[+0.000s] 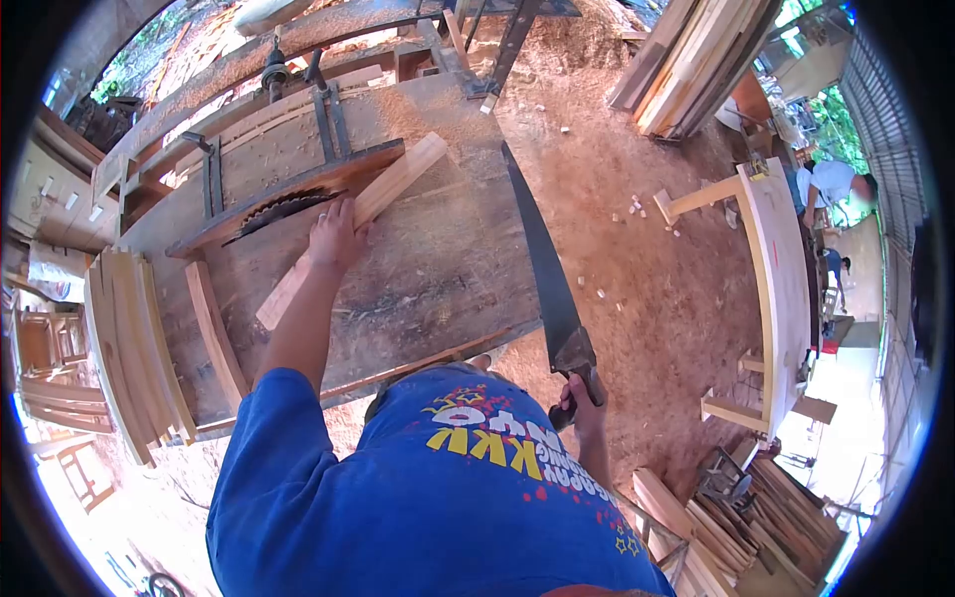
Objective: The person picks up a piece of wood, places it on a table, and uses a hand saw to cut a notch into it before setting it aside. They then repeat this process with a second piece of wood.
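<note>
My left hand (338, 237) is closed over a pale wooden board (403, 177) that lies slantwise on the saw table (428, 259). Its fingers are close to the toothed circular saw blade (288, 207), which rises through the tabletop along a wooden fence (368, 159). At the table's right side, my right hand (587, 393) grips the handle of a handsaw (542, 254). The saw's long dark blade points forward, its tip beside the table's right edge.
A wooden strip (214, 333) and stacked curved boards (134, 343) lie on the left. Sawdust (413, 109) covers the table's far end. Planks (686, 70) stand at the back right. A white-topped table frame (781, 298) lies right, with a person (834, 184) beyond it.
</note>
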`<action>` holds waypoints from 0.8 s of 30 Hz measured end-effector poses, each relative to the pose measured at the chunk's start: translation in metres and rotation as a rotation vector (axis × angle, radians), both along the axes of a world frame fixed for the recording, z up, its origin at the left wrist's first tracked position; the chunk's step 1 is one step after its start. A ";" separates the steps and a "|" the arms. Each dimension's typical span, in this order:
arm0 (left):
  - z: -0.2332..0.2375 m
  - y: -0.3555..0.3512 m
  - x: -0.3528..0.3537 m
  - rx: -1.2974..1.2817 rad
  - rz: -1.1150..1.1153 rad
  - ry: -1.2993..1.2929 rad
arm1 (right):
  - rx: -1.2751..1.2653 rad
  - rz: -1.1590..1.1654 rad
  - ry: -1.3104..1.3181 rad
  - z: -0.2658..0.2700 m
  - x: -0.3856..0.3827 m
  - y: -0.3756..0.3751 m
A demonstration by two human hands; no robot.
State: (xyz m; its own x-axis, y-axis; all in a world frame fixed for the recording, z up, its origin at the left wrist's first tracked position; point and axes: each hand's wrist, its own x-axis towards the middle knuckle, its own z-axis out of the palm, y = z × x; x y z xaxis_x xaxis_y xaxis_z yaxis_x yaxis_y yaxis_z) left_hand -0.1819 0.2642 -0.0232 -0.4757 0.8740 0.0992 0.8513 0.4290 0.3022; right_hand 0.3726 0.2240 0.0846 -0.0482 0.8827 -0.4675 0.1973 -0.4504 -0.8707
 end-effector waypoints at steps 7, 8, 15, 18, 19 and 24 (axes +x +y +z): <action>0.010 0.005 -0.018 -0.054 0.016 0.019 | 0.009 0.036 -0.032 0.016 -0.004 0.002; 0.010 0.005 -0.017 -0.044 0.023 0.022 | 0.005 0.032 -0.024 0.018 -0.005 0.002; -0.002 0.014 -0.010 0.017 0.127 0.006 | -0.041 0.089 -0.139 0.008 0.003 0.000; -0.044 0.012 -0.027 0.116 0.102 0.030 | -0.062 0.100 -0.131 0.023 -0.001 0.003; -0.036 0.012 -0.020 0.081 0.125 0.019 | -0.066 0.091 -0.127 0.024 0.001 0.004; 0.005 0.035 0.000 0.096 0.094 0.123 | -0.111 0.126 -0.175 0.035 -0.001 0.006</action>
State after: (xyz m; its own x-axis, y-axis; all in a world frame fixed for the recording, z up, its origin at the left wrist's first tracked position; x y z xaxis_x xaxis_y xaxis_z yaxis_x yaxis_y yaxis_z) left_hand -0.1816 0.2992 -0.0179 -0.5343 0.8099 0.2421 0.8416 0.4830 0.2417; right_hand 0.3719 0.2304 0.1195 -0.0642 0.8178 -0.5719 0.4012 -0.5036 -0.7652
